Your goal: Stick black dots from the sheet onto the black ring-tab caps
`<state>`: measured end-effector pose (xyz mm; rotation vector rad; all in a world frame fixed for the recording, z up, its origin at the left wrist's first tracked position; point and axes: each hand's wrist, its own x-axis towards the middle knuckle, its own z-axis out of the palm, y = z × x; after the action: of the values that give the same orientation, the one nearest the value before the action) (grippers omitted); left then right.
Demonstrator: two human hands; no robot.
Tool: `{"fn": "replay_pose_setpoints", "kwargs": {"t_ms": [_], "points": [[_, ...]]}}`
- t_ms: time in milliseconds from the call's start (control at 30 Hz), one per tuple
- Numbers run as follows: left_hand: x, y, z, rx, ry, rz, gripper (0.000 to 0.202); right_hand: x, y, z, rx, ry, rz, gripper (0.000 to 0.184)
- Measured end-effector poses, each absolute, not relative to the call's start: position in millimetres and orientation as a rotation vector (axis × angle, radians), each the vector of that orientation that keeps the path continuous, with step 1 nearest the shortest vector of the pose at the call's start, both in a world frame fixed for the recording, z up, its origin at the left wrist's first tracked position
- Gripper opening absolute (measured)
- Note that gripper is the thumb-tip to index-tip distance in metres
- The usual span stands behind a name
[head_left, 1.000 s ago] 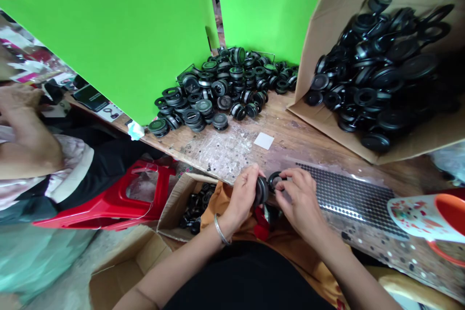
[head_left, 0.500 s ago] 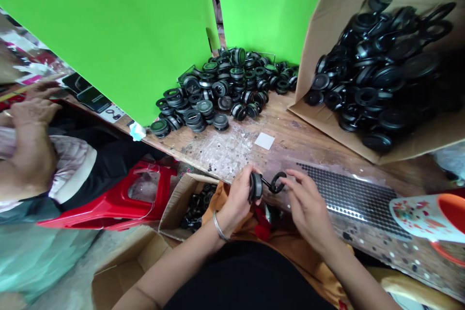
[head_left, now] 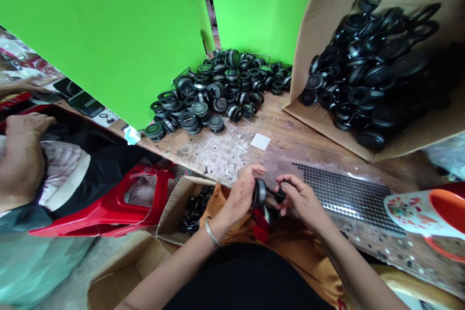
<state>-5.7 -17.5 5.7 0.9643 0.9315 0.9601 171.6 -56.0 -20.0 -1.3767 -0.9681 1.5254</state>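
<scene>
My left hand (head_left: 242, 193) grips a black round-based holder (head_left: 260, 193) by its thick disc with a ribbed grey edge. A thin black stem runs from the disc towards my right hand (head_left: 298, 194). The fingers of that hand are closed on the dark far end of the stem, partly covering it. Both hands are over the bench's near edge, above my lap. Beyond them a heap of similar black round pieces (head_left: 199, 109) lies on the wooden bench (head_left: 279, 123). A small white square (head_left: 260, 141) rests between the heap and my hands.
A large tilted cardboard box (head_left: 301, 63) of black parts is at right. A dotted sticker sheet (head_left: 337, 193) and a patterned mug (head_left: 407, 210) lie nearer. Green panels (head_left: 109, 34) stand behind. Left are another person's hand (head_left: 27, 128), a red stool (head_left: 109, 203) and an open carton (head_left: 172, 203).
My right hand has closed on the stem's far end, whose ring was showing earlier beside spread fingers. The holder has turned slightly in my left hand. The view has shifted a little.
</scene>
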Motion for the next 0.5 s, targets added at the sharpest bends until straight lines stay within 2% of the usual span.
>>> {"fn": "replay_pose_setpoints", "kwargs": {"t_ms": [100, 200, 267, 367, 433, 500], "points": [[-16.9, -16.1, 10.4, 1.678, 0.625, 1.003, 0.064, 171.8, -55.9, -19.1, -1.415, -0.965, 1.714, 0.047], [-19.7, -17.5, 8.0, 1.81, 0.607, 0.934, 0.05, 180.8, -48.8, -16.6, -1.482, -1.168, 1.756, 0.054], [-16.2, -19.2, 3.0, 1.566, 0.822, 1.043, 0.059, 193.8, -36.7, -17.2, -1.669, -1.44, 1.43, 0.053], [-8.4, -18.7, -4.8, 0.93, 0.976, 1.084, 0.066, 217.6, -11.5, -23.6, -1.934, -1.707, 0.677, 0.027], [-5.1, -16.6, -8.3, 0.628, 0.947, 1.009, 0.06, 229.9, 3.8, -30.2, -2.001, -1.747, 0.477, 0.014], [-4.1, -14.9, -10.3, 0.535, 0.953, 0.967, 0.054, 236.3, 14.0, -36.6, -2.034, -1.784, 0.452, 0.014]]}}
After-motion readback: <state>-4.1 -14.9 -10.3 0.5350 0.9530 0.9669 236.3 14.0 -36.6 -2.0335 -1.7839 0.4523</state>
